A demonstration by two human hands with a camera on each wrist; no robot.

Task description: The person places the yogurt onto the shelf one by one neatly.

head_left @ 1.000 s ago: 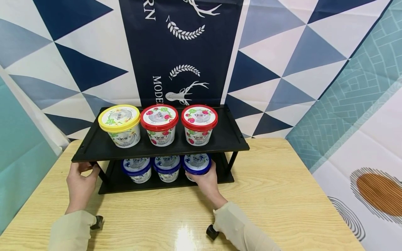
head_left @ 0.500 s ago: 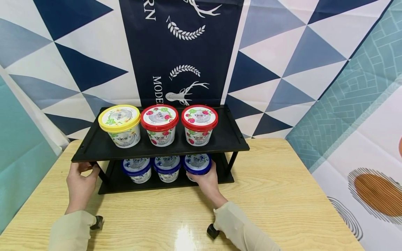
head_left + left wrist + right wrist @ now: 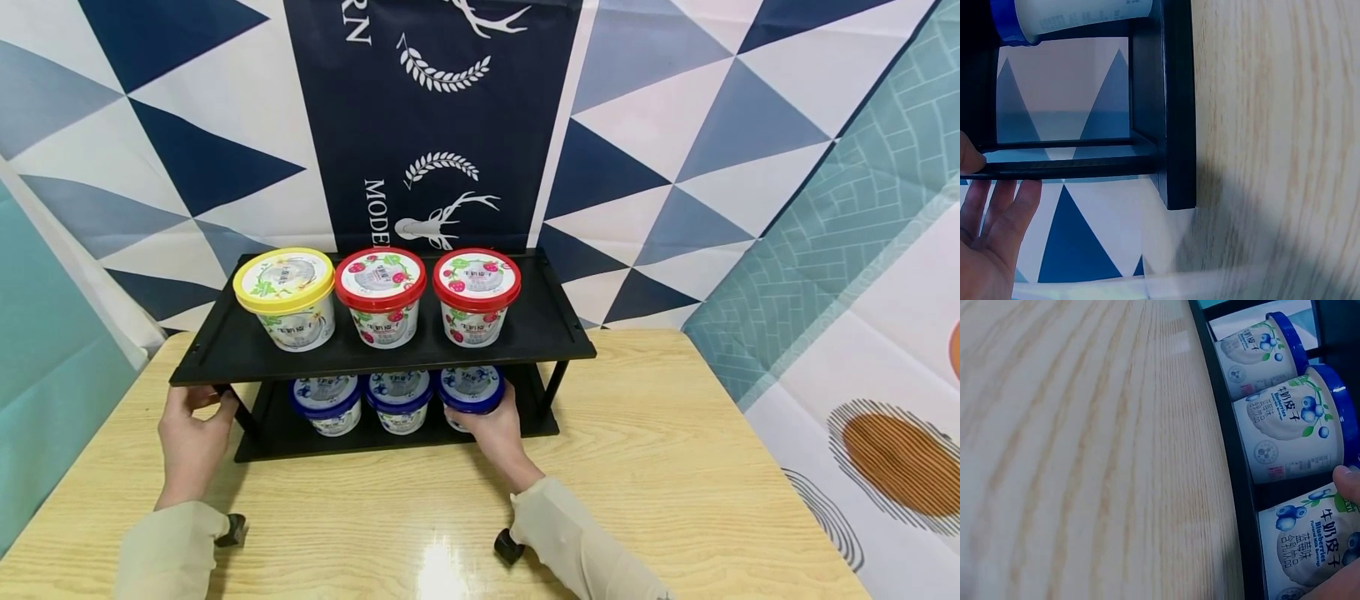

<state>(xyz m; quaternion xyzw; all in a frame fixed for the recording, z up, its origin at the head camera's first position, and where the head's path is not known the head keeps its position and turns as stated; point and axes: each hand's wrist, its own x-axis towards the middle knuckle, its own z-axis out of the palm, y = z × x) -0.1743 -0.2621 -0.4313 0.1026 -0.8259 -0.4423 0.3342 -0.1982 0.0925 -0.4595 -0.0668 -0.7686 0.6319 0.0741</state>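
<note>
A black two-tier rack (image 3: 360,362) stands on the wooden table. My left hand (image 3: 193,442) pinches its front left post (image 3: 1072,167) just under the upper shelf, thumb on one side and fingers on the other. On the lower shelf, my right hand (image 3: 495,429) grips the rightmost blue-lidded tub of blueberry milk drink (image 3: 471,385), thumb at the left and fingers round the right side. Two matching tubs, a middle one (image 3: 400,393) and a left one (image 3: 326,398), stand upright beside it. Above them sit a yellow-lidded tub (image 3: 285,287) and two red-lidded tubs (image 3: 381,292).
The wooden table (image 3: 360,525) reaches out in front of the rack and to its right. Behind the rack hangs a patterned cloth (image 3: 630,167) with triangles and a dark deer panel. The upper shelf overhangs the lower tubs closely.
</note>
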